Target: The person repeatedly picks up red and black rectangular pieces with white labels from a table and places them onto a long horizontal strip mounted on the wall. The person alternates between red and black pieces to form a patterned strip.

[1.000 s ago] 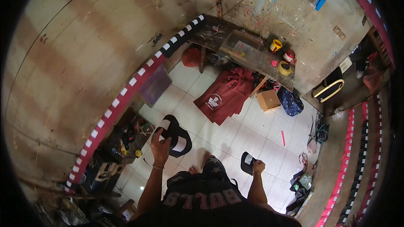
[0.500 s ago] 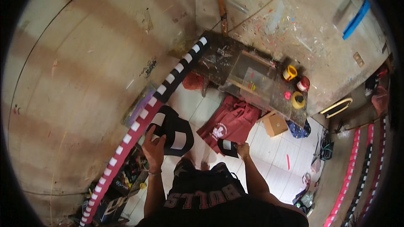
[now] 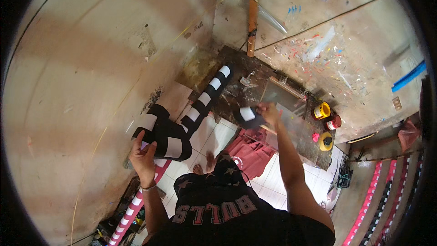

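Observation:
My left hand (image 3: 144,164) is closed on several floppy black cloth pieces (image 3: 160,133) with white rectangular patches, held out to the left. The fingers lie over their near edge, beside the long row. My right hand (image 3: 270,114) reaches forward over the workbench and pinches one black cloth piece (image 3: 247,114) with a white patch by its right edge; it is slightly blurred. Between the hands and the wall, overlapping black pieces (image 3: 205,101) with white patches lie in a slanting row, and pink-red ones (image 3: 132,209) continue it towards me.
On the dark, paint-stained workbench (image 3: 236,82) sit a framed screen (image 3: 287,92), a yellow pot (image 3: 322,110), a red pot (image 3: 334,122) and a yellow bottle (image 3: 326,141). Dark red cloth (image 3: 252,155) hangs below its front edge. More patched rows (image 3: 364,202) line the right side.
My right hand has risen and moved forward over the bench with its single piece. My left hand has shifted left and slightly towards me with its bundle. The whole view has tilted.

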Tool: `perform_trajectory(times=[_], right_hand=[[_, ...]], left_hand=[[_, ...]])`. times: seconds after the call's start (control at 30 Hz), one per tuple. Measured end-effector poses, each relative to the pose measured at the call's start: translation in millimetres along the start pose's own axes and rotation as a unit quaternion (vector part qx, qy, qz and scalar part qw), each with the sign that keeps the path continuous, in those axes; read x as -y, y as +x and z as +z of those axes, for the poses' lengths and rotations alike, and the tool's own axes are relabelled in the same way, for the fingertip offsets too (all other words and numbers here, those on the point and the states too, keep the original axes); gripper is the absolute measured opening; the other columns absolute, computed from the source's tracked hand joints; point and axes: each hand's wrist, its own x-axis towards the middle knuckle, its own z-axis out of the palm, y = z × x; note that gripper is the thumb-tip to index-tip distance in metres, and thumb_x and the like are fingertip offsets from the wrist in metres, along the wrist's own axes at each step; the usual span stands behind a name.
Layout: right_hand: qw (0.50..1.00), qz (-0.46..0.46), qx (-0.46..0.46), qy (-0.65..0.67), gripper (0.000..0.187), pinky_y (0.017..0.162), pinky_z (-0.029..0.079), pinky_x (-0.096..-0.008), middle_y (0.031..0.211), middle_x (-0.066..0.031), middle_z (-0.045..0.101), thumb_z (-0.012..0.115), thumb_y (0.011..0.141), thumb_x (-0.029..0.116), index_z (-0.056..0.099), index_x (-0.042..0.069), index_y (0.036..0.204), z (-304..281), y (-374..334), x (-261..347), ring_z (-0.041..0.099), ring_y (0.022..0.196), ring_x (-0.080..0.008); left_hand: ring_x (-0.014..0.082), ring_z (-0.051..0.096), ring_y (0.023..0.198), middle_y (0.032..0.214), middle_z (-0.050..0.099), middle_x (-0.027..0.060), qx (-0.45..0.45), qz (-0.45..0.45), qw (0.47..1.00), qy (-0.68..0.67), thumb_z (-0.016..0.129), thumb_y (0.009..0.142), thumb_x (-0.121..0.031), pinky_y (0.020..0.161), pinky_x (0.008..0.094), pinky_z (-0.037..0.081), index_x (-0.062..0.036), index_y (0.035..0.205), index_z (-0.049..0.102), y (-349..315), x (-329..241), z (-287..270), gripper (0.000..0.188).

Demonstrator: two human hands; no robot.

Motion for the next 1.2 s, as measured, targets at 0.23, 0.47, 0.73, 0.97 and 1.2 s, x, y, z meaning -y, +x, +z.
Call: perform_trajectory(times=[0.23, 0.47, 0.73, 0.97, 1.2], right_hand=[[0.99, -0.127, 0.054, 0.042, 0.026, 0.08, 0.047, -0.0343, 0.097, -0.0122, 0.065, 0.06, 0.082, 0.004, 0.064, 0.009, 0.107, -62.0, 222.7, 51.3, 0.061, 0.092, -0.0199], [0.976, -0.082, 0.186, 0.077, 0.036, 0.085, 0.047, -0.0341, 0.106, -0.0088, 0.063, 0.06, 0.082, 0.001, 0.06, 0.012, 0.117, -36.0, 378.7, -15.8, 0.059, 0.094, -0.0197], [0.964, -0.058, 0.236, 0.109, 0.032, 0.089, 0.047, -0.0361, 0.113, -0.0154, 0.062, 0.061, 0.083, 0.007, 0.062, 0.013, 0.115, -6.4, 412.3, -64.0, 0.062, 0.101, -0.0242], [0.964, -0.061, 0.147, 0.212, 0.018, 0.09, 0.046, -0.0372, 0.119, -0.0193, 0.058, 0.058, 0.086, 0.015, 0.061, 0.003, 0.1, -10.6, 319.2, -8.3, 0.058, 0.107, -0.0283], [0.762, -0.038, 0.347, 0.546, 0.067, 0.086, 0.048, -0.04, 0.126, -0.0175, 0.053, 0.063, 0.081, 0.0, 0.03, 0.007, 0.139, -25.2, 234.9, 95.7, 0.058, 0.105, -0.0266]], left_hand=[[0.0074, 0.049, 0.08, 0.097, 0.051, 0.004, -0.071, -0.052, 0.996, 0.024, 0.06, 0.08, 0.007, 0.068, 0.02, 0.039, 0.0038, 0.125, 0.05, 69.6, 11.1, 56.1, 0.046], [0.0128, 0.059, 0.09, 0.111, 0.059, 0.0114, -0.15, -0.059, 0.986, 0.046, 0.059, 0.081, 0.008, 0.075, 0.0231, 0.048, 0.0063, 0.124, 0.05, 110.2, -4.0, 145.6, 0.044], [0.0173, 0.056, 0.101, 0.119, 0.056, 0.0139, -0.137, -0.113, 0.982, 0.065, 0.058, 0.082, 0.003, 0.084, 0.0283, 0.046, 0.0058, 0.126, 0.048, 130.7, -8.4, 211.4, 0.046], [0.0112, 0.058, 0.087, 0.105, 0.061, 0.0081, -0.162, -0.104, 0.981, 0.015, 0.058, 0.079, 0.01, 0.076, 0.0233, 0.048, 0.0057, 0.123, 0.051, 143.3, -3.0, 280.2, 0.044], [0.0119, 0.059, 0.084, 0.101, 0.062, 0.0102, -0.125, -0.132, 0.983, -0.003, 0.058, 0.081, 0.008, 0.072, 0.0231, 0.049, 0.0073, 0.127, 0.046, 152.3, 4.0, 331.6, 0.048]])
